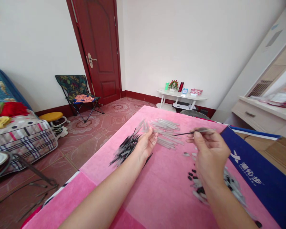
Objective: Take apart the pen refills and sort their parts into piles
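My right hand is closed in a pinch on a thin black pen refill with a clear barrel, held level above the pink cloth. Palm up, my left hand rests on the cloth with fingers loosely curled and reaches toward the clear pen barrels; whether it holds one I cannot tell. A pile of black refills lies just left of it. Small black caps and finished pieces lie under my right wrist.
A blue cloth with white print covers the table's right side. Beyond stand a white side table, a red door, a folding chair, a yellow stool and a bed at left.
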A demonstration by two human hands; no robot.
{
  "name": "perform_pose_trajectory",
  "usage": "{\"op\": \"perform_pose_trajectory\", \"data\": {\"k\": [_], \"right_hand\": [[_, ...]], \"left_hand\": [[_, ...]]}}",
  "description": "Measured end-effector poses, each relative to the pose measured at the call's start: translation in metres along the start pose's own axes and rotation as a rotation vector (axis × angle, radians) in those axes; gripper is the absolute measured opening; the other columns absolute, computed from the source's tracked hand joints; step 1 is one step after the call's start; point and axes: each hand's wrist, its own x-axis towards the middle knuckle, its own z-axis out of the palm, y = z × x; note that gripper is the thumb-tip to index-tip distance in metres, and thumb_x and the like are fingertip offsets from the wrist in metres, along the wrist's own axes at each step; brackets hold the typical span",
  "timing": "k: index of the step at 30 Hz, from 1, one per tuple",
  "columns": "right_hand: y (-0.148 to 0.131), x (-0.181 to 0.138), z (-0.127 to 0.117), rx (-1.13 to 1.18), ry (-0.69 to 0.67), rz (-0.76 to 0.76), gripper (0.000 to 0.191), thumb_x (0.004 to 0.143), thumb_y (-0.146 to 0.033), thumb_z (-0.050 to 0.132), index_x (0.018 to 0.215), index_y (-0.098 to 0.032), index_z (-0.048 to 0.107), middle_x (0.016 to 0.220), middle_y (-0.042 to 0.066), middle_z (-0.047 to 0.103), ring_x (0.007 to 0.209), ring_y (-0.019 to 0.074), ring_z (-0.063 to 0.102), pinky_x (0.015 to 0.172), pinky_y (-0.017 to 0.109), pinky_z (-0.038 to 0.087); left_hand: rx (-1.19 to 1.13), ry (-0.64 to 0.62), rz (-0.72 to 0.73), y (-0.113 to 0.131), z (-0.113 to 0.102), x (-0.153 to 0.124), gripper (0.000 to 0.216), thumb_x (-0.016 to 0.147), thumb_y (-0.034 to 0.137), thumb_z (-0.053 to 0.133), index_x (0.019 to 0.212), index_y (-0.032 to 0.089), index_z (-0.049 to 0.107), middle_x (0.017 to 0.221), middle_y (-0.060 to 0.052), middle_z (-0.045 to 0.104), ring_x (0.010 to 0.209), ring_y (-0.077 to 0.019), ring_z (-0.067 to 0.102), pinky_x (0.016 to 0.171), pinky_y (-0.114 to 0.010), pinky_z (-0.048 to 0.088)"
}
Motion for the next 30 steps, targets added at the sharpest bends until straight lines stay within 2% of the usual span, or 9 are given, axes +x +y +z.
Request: {"op": "perform_pose_trajectory", "data": {"k": [2,6,12,16,19,23,25,27,30], "right_hand": [[-0.002,0.000,0.000,0.055,0.049,0.007,0.015,0.073,-0.025,0.058,0.084,-0.015,0.055,0.079,0.002,0.056,0.061,0.0108,0.056,0.056,0.026,0.049],[-0.001,-0.003,0.004,0.066,0.035,0.012,0.016,0.073,-0.027,0.059,0.082,-0.014,0.056,0.077,0.002,0.057,0.061,0.0110,0.056,0.055,0.026,0.050],[-0.003,-0.005,0.005,0.010,0.058,-0.005,0.017,0.073,-0.028,0.058,0.084,-0.015,0.056,0.079,0.003,0.059,0.061,0.0117,0.057,0.059,0.028,0.049],[-0.003,-0.008,0.005,-0.019,0.023,0.003,0.017,0.074,-0.028,0.057,0.084,-0.015,0.055,0.080,0.004,0.058,0.062,0.0123,0.057,0.061,0.029,0.050],[0.001,-0.008,0.006,-0.058,-0.067,0.044,0.017,0.074,-0.029,0.057,0.084,-0.015,0.057,0.079,0.004,0.059,0.064,0.0126,0.058,0.062,0.029,0.051],[0.008,0.004,-0.002,-0.097,-0.317,0.145,0.023,0.070,-0.030,0.060,0.088,-0.016,0.060,0.084,0.005,0.062,0.072,0.0142,0.058,0.060,0.027,0.051],[0.016,0.014,-0.013,-0.142,-0.339,0.176,0.027,0.070,-0.031,0.059,0.092,-0.016,0.059,0.085,0.005,0.062,0.072,0.0146,0.058,0.058,0.026,0.050],[0.029,0.024,-0.028,-0.293,-0.340,0.190,0.025,0.071,-0.033,0.056,0.089,-0.015,0.061,0.081,0.005,0.064,0.068,0.0148,0.058,0.057,0.027,0.048],[0.055,0.032,-0.051,-0.646,-0.500,0.209,0.016,0.069,-0.028,0.055,0.075,-0.016,0.064,0.074,0.005,0.066,0.067,0.0164,0.059,0.061,0.026,0.045]], "left_hand": [[-0.030,-0.005,-0.044,-0.009,0.002,-0.003,0.010,0.069,0.021,0.064,0.070,0.012,0.059,0.059,-0.001,0.061,0.052,-0.0074,0.059,0.051,-0.014,0.048],[-0.066,0.013,-0.079,-0.018,0.003,-0.006,0.009,0.071,0.020,0.063,0.071,0.012,0.058,0.059,-0.001,0.061,0.052,-0.0075,0.059,0.051,-0.015,0.049],[-0.065,0.016,-0.087,-0.019,0.006,-0.011,0.010,0.071,0.020,0.062,0.070,0.012,0.057,0.056,-0.001,0.060,0.051,-0.0075,0.059,0.049,-0.014,0.048],[-0.082,-0.008,-0.099,-0.022,0.007,-0.014,0.010,0.071,0.020,0.063,0.070,0.011,0.058,0.057,-0.001,0.061,0.052,-0.0075,0.059,0.051,-0.014,0.049],[-0.105,-0.051,-0.103,-0.025,0.009,-0.016,0.009,0.070,0.018,0.063,0.070,0.011,0.058,0.058,-0.001,0.061,0.054,-0.0076,0.060,0.052,-0.014,0.049],[-0.167,-0.065,-0.084,-0.027,0.012,-0.019,0.005,0.072,0.012,0.061,0.067,0.010,0.059,0.060,-0.001,0.061,0.056,-0.0070,0.060,0.057,-0.014,0.051],[-0.195,-0.048,-0.076,-0.026,0.013,-0.019,0.006,0.072,0.010,0.059,0.067,0.010,0.059,0.060,-0.001,0.061,0.058,-0.0068,0.061,0.058,-0.013,0.051],[-0.206,-0.029,-0.075,-0.025,0.013,-0.018,0.006,0.073,0.009,0.059,0.066,0.010,0.059,0.060,-0.001,0.061,0.058,-0.0069,0.061,0.058,-0.013,0.051],[-0.198,-0.014,-0.082,-0.025,0.011,-0.017,0.006,0.072,0.010,0.059,0.067,0.009,0.059,0.060,-0.002,0.062,0.057,-0.0072,0.061,0.057,-0.013,0.051]]}}
